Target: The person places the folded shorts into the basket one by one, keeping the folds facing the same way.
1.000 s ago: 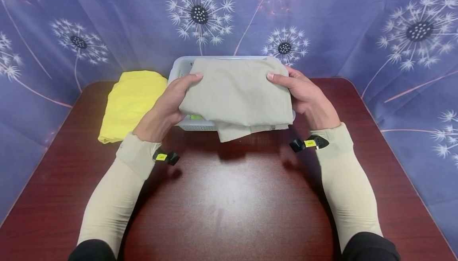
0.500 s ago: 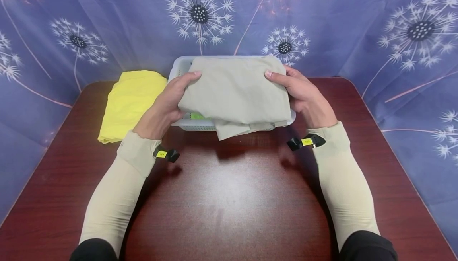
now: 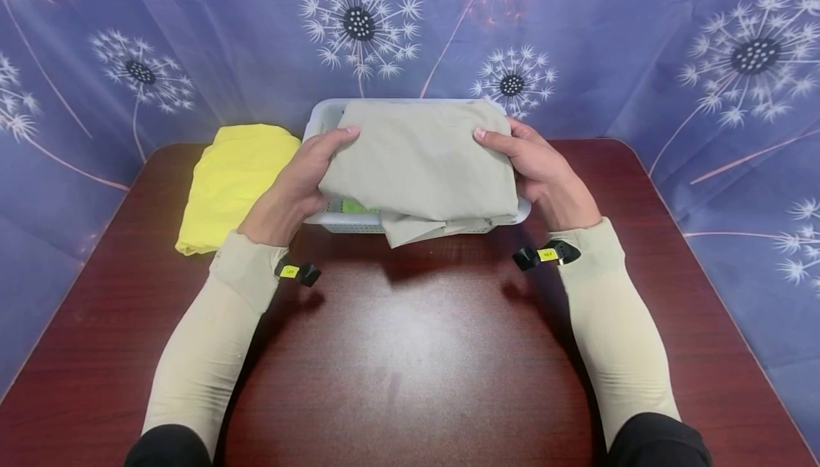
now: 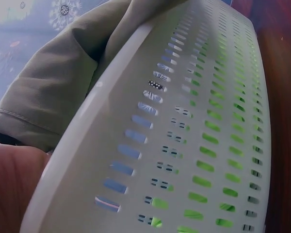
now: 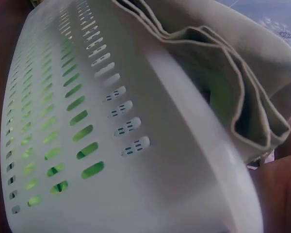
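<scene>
While left hand and right hand grip, beige cloth lies between.

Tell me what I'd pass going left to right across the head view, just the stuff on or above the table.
Yellow folded cloth → left-hand grip → greyish-beige folded cloth → right-hand grip. Left out: the white slotted plastic basket, overlapped by the greyish-beige folded cloth.
</scene>
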A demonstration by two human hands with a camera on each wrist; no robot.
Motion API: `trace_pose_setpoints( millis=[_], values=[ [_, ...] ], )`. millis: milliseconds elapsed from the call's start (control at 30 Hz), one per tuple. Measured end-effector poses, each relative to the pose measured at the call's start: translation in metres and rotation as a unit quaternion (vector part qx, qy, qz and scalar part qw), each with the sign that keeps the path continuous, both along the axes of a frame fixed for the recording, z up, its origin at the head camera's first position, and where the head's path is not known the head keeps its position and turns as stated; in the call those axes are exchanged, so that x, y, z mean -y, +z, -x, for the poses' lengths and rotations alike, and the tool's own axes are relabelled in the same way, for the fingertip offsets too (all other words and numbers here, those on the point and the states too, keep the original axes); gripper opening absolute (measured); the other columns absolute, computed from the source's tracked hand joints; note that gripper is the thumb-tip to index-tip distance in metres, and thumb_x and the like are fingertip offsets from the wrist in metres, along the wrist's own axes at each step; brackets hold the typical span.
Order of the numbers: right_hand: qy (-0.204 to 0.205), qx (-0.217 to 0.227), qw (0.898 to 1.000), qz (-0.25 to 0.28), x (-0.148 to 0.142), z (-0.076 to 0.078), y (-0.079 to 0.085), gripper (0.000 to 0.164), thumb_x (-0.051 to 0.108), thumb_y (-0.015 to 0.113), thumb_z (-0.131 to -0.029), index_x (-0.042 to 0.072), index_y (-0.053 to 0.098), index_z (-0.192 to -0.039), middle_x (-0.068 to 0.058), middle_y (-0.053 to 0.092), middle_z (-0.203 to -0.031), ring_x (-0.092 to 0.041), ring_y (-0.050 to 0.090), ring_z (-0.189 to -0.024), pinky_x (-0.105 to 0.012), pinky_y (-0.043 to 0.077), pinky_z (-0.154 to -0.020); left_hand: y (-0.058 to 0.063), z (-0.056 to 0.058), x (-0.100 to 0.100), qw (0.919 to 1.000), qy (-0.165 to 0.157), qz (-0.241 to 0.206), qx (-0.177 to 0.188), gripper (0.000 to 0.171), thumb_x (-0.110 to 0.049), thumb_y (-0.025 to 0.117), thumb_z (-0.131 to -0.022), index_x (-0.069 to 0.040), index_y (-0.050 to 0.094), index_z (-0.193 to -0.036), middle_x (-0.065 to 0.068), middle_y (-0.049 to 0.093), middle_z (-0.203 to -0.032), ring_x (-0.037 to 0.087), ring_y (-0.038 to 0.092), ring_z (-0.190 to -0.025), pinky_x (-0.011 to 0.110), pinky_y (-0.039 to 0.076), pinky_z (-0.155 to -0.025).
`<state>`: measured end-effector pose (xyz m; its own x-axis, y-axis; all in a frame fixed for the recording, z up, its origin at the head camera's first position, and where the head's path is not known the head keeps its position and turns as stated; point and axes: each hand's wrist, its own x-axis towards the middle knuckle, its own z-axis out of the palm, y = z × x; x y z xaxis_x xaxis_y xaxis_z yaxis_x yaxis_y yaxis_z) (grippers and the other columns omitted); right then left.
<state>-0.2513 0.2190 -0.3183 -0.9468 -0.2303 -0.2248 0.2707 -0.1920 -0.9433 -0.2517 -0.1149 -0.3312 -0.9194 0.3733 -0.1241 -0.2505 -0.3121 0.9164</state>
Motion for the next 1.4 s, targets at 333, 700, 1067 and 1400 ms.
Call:
trace_pose_setpoints(
  millis=[333,700,1067,1400],
  values=[
    [-0.003,0.004,1.000,-0.004,0.001,0.003,-0.003,0.020,0.017,0.065,-0.106,0.012,0.059,-0.124,-0.002,0.074,-0.094,-0.017,0.075,-0.077,-0.032,0.062,-0.065,-0.002,0.004,0.001,1.0000,0.001,0.004,-0.006,0.020,-0.028,0.060,-0.108,-0.011,0.067,-0.114,0.003,0.074,-0.097,0.015,0.073,-0.080,0.031,0.059,-0.069],
    [-0.005,0.005,1.000,-0.022,0.002,0.006,-0.006,0.021,0.016,0.062,-0.108,0.011,0.056,-0.128,-0.002,0.074,-0.095,-0.016,0.074,-0.078,-0.031,0.062,-0.067,-0.004,0.007,0.000,0.9998,0.016,0.009,-0.006,0.020,-0.026,0.057,-0.109,-0.010,0.067,-0.115,0.003,0.073,-0.099,0.016,0.073,-0.082,0.031,0.059,-0.070],
    [-0.013,-0.010,1.000,-0.023,0.007,0.006,-0.009,0.019,0.012,0.058,-0.109,0.009,0.055,-0.127,-0.002,0.073,-0.094,-0.016,0.074,-0.077,-0.031,0.062,-0.066,-0.006,0.008,0.001,0.9989,0.031,0.035,-0.003,0.018,-0.020,0.059,-0.107,-0.008,0.066,-0.118,0.003,0.074,-0.099,0.017,0.074,-0.083,0.033,0.060,-0.070],
    [-0.020,-0.043,0.995,-0.093,0.011,0.006,-0.011,0.020,0.013,0.060,-0.108,0.007,0.055,-0.126,-0.003,0.071,-0.094,-0.016,0.073,-0.074,-0.031,0.062,-0.065,-0.007,0.007,0.001,0.9930,0.032,0.112,-0.016,0.025,-0.019,0.059,-0.108,-0.005,0.062,-0.128,0.003,0.071,-0.104,0.017,0.073,-0.088,0.036,0.062,-0.075]
  ],
)
